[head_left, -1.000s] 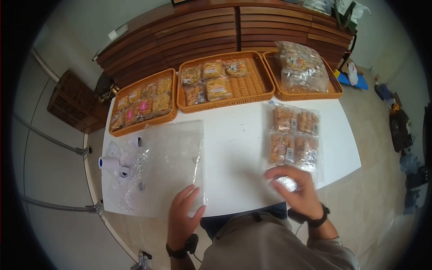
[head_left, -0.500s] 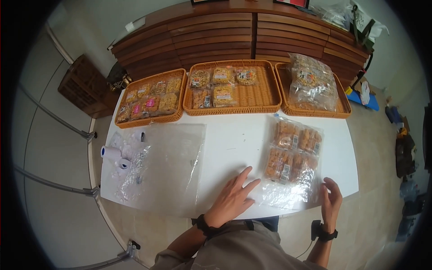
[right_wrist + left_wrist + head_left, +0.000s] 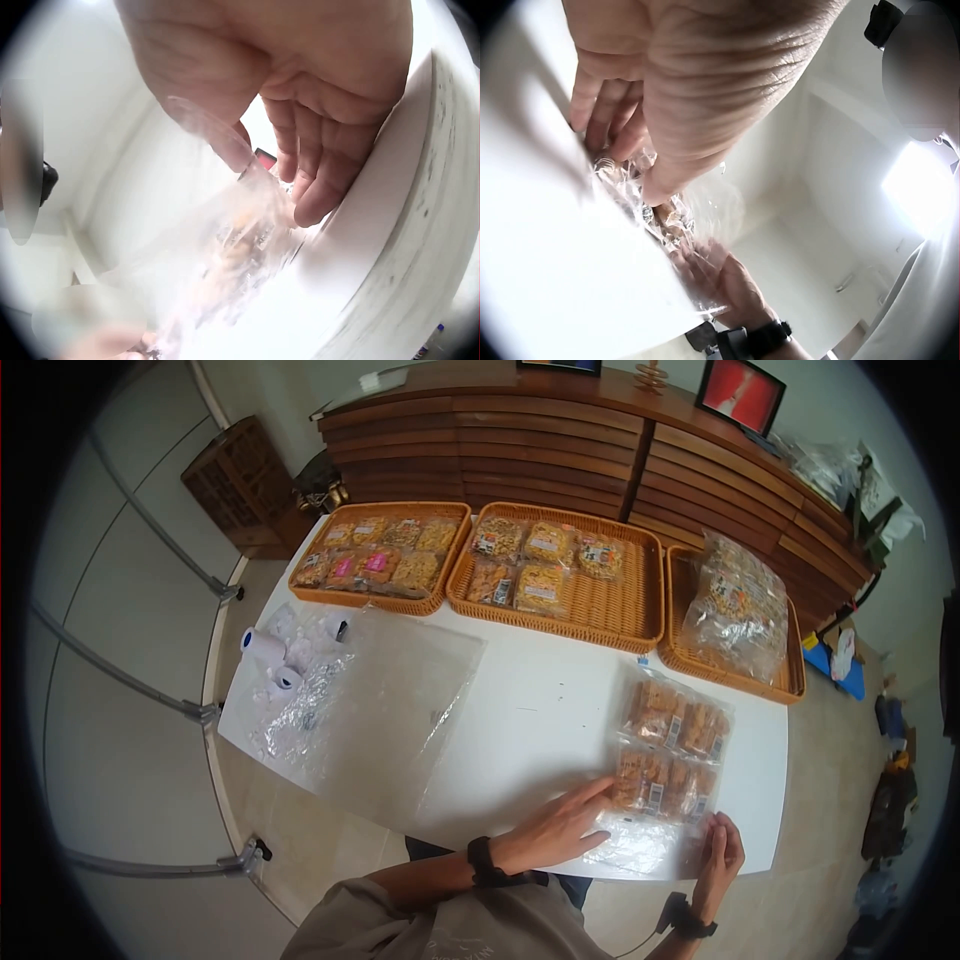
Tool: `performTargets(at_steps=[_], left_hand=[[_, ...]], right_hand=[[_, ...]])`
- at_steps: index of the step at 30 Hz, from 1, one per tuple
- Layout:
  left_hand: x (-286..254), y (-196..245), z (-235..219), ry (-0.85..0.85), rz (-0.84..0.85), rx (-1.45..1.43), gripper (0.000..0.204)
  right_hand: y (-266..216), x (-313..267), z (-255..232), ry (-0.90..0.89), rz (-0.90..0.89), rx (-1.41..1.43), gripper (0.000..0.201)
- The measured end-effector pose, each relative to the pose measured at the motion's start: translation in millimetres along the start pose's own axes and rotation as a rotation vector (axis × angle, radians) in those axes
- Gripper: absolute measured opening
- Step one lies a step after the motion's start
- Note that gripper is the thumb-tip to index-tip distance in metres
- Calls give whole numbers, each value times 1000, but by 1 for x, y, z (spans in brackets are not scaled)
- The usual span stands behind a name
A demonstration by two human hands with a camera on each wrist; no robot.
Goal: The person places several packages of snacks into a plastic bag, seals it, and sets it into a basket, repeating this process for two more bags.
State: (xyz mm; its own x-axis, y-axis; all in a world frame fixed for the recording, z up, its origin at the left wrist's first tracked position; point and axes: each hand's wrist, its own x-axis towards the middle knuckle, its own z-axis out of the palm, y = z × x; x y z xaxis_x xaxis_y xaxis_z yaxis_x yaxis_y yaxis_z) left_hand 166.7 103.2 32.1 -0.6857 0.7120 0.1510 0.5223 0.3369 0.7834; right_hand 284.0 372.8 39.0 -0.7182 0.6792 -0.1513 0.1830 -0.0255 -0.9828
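Note:
A clear plastic bag (image 3: 645, 845) lies at the right front of the white table, with several packs of brown fried snacks (image 3: 655, 710) inside, in two rows. My left hand (image 3: 555, 830) reaches across to the bag's left side, fingers nearly straight and fingertips at the lower left pack. In the left wrist view its thumb and fingers touch the crinkled film. My right hand (image 3: 722, 857) is at the bag's lower right edge, fingers slightly bent. In the right wrist view loose film (image 3: 225, 150) rises beside the thumb, and the fingertips rest low by the bag.
A flat, clear bag (image 3: 410, 700) lies on the table's left part, beside white rolls (image 3: 265, 647) and crumpled film. Along the back stand three wicker trays: left (image 3: 370, 600) and middle (image 3: 620, 575) with snack packs, right (image 3: 690, 660) with a large filled bag (image 3: 740, 595).
My left hand has moved from the empty bag across to the left side of the filled bag. My right hand has shifted to its lower right edge. The head view has turned.

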Motion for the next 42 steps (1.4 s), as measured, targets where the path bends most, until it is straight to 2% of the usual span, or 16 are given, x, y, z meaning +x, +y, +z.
performTargets(at_steps=[5,8,11,13,16,19,20,25,28,29,30,32,35,37,40,42], left_hand=[[16,7,13,-46,-3,-8,44],[25,14,18,-102,-4,-28,45],[30,15,27,-139,7,-57,47],[32,19,27,-186,-14,-83,48],[25,12,28,-24,124,-17,48],[18,11,-2,-82,85,36,46],[16,8,-13,-29,91,60,45],[1,-1,-90,224,73,164,39],[-11,-10,-143,306,5,268,40],[-16,-15,-159,320,-24,281,40],[-21,-22,-174,333,-50,301,41],[-33,-40,-197,362,-77,405,41],[-44,-73,-222,324,-171,325,43],[-52,-93,-228,307,-218,337,44],[-63,-118,-224,281,-249,340,46],[-74,-128,-224,267,-239,334,46]], right_hand=[[2,-3,-19,-19,-47,7,37],[-10,-12,-19,88,-76,-41,31],[-8,-18,-34,51,-98,-135,48],[-10,-26,-33,151,-87,-128,43],[-33,-46,-29,230,-102,-200,36],[-62,-65,-14,239,-175,-242,31],[-71,-71,-7,241,-206,-244,30],[-101,-85,45,-2,-433,-202,23],[-123,-94,96,-258,-377,-66,15],[-122,-93,115,-338,-411,-77,32],[-128,-98,134,-361,-362,-36,25],[-127,-87,161,-641,-510,39,25],[-138,-77,217,-822,-291,217,18],[-131,-58,253,-869,-179,355,19],[-124,-26,299,-809,-4,420,22],[-106,-3,319,-764,200,567,21]])
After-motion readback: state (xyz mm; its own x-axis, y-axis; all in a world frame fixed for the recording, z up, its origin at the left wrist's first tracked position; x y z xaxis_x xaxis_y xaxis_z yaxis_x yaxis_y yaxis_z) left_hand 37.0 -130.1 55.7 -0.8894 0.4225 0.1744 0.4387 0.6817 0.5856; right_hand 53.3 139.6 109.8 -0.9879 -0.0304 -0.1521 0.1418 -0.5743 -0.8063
